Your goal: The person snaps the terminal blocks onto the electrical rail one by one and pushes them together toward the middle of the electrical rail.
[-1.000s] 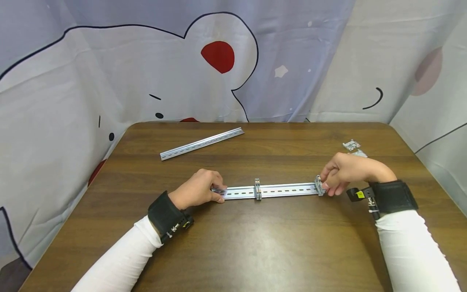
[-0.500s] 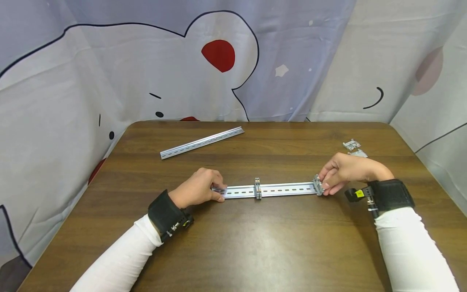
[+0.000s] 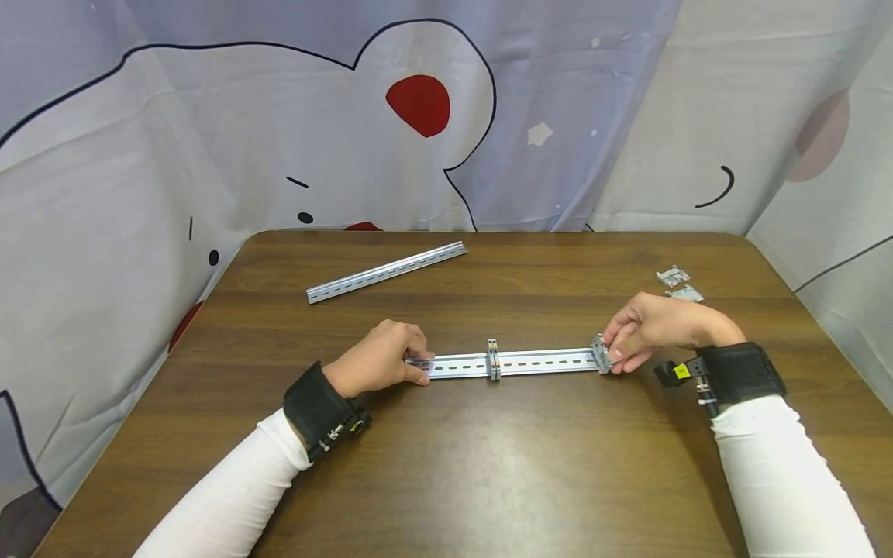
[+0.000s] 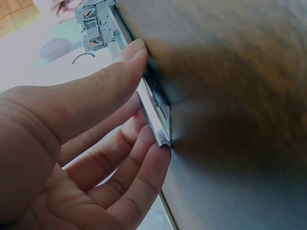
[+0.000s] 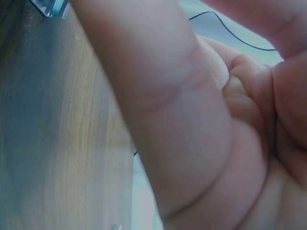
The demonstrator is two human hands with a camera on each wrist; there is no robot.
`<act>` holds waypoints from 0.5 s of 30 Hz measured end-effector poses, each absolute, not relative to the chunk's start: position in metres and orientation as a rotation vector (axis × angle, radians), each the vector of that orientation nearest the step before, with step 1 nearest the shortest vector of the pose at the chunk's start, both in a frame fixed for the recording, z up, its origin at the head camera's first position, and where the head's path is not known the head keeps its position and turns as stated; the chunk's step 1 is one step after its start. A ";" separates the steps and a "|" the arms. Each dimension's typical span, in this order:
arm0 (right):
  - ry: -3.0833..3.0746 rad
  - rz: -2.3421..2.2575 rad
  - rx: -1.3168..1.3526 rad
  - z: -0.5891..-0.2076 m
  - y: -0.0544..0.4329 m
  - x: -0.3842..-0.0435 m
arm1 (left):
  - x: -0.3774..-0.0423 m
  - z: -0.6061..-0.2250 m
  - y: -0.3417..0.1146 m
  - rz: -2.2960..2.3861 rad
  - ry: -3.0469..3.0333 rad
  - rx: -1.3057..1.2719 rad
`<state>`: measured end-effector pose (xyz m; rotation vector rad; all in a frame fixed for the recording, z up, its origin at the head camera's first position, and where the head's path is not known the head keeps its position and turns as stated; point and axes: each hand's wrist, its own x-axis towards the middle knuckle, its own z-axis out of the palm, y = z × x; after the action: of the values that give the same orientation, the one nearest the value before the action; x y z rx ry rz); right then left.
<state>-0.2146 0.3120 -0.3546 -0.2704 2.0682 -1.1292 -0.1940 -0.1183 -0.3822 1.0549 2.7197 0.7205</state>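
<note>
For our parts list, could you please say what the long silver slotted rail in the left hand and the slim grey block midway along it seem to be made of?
Long silver slotted rail: probably smooth, shiny metal, given its bright reflective edge.
Slim grey block: likely matte plastic, given its moulded-looking sides with orange spots; its inside is hidden.

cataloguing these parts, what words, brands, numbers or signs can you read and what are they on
No readable text in any view.
Gray blocks on the slotted rail, loose gray pieces: any marks too small to read.
Yellow patch on the right wrist gear: likewise.
Curtain: printed shapes, no words.
</note>
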 end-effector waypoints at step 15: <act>2.035 -1.159 -0.301 -0.354 0.300 -0.213 | -0.193 -0.381 -0.118 0.724 2.718 1.050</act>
<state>-0.2131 0.2998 -0.3541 -0.3007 2.0353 -1.1588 -0.1929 -0.1175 -0.3814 1.0498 2.7181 0.7236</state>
